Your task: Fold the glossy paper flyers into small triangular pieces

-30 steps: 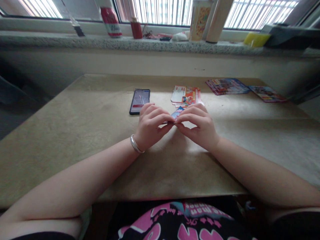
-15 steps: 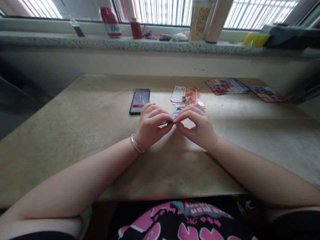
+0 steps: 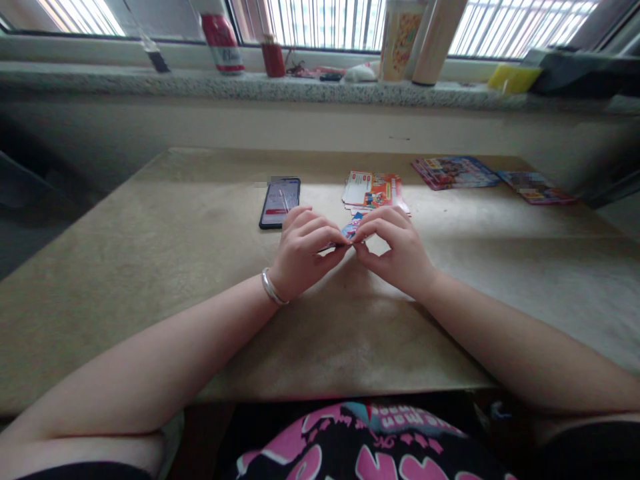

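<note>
Between my hands is a small printed card (image 3: 351, 226), blue and pink on the side that shows, mostly covered by the fingers. My left hand (image 3: 313, 250), with a silver bangle at the wrist, pinches its near edge between thumb and fingers. Close beside it, my right hand (image 3: 395, 250) pinches the same edge, thumb and forefinger forming a loop. The fingertips of both hands almost meet. Just beyond them lies a stack of orange and white cards (image 3: 376, 191). A phone (image 3: 280, 203) with a lit screen rests flat past my left hand.
At the table's far right lie a fanned pile of colourful cards (image 3: 455, 173) and another such pile (image 3: 537, 187). Behind the table (image 3: 150, 267), the granite windowsill (image 3: 300, 90) carries a red and white can (image 3: 223, 47), a red bottle (image 3: 273, 57), a tall tumbler (image 3: 435, 43) and a yellow object (image 3: 514, 78).
Both hands stay at nearly the same spot, still pinching the card. The visible part of the card has shifted slightly.
</note>
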Action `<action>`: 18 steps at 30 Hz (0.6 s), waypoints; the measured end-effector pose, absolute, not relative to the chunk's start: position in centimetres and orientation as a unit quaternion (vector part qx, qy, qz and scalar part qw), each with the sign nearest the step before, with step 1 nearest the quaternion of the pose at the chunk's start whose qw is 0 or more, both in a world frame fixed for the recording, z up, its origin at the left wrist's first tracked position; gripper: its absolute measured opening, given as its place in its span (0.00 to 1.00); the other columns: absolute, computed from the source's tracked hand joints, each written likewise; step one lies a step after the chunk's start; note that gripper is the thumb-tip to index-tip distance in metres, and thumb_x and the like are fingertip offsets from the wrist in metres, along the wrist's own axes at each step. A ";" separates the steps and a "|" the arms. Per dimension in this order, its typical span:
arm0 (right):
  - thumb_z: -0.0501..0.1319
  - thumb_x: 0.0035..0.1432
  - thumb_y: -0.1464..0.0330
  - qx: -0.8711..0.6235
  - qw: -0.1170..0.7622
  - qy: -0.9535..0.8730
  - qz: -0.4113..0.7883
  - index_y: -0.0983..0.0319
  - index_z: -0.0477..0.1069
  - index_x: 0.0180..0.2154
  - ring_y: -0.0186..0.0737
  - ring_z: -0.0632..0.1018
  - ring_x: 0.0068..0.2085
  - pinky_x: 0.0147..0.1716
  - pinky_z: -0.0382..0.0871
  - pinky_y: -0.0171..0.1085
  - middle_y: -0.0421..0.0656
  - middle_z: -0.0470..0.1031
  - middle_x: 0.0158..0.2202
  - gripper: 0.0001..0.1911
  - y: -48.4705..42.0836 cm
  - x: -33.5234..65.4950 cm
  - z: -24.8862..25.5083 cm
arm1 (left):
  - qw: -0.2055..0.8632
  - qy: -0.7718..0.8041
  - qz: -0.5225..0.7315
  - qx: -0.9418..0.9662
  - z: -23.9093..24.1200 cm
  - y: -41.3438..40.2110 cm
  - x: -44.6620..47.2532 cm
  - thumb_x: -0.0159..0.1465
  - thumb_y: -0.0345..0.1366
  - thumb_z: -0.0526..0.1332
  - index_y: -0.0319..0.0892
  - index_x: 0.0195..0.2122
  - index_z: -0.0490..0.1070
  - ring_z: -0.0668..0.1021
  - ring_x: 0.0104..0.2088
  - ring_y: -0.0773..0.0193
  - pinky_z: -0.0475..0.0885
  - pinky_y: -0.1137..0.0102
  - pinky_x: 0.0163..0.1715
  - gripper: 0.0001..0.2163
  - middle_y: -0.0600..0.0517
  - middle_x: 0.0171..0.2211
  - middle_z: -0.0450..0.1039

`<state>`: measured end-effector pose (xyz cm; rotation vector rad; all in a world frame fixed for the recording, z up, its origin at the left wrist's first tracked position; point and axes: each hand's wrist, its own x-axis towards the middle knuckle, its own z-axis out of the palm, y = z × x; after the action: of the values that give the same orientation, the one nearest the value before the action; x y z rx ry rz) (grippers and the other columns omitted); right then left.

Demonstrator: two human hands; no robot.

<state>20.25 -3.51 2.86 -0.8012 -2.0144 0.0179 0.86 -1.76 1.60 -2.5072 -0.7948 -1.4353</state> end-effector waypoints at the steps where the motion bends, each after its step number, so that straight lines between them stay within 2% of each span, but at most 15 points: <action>1: 0.62 0.52 0.74 -0.328 0.463 -0.823 0.002 0.56 0.71 0.31 0.40 0.74 0.40 0.44 0.68 0.43 0.40 0.74 0.34 0.06 -3.5 20.3 2.9 | 0.073 -0.262 -0.479 -0.835 1.6 -1.7 0.9 0.61 0.37 0.64 0.47 0.30 0.71 0.73 0.32 0.66 0.65 0.64 0.47 0.04 0.58 0.29 0.76; 18: 0.61 0.52 0.73 -0.320 0.424 -0.846 -0.046 0.56 0.71 0.31 0.43 0.74 0.43 0.46 0.68 0.46 0.41 0.75 0.36 0.05 -2.5 21.2 2.6 | 0.055 -0.267 -0.478 -0.835 1.3 -1.5 0.8 0.61 0.39 0.65 0.47 0.29 0.72 0.73 0.32 0.66 0.66 0.65 0.43 0.05 0.57 0.28 0.76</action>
<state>21.19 -2.50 2.57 -0.7999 -2.1167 -0.1140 0.76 -1.47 1.29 -2.5336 -0.8114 -1.4517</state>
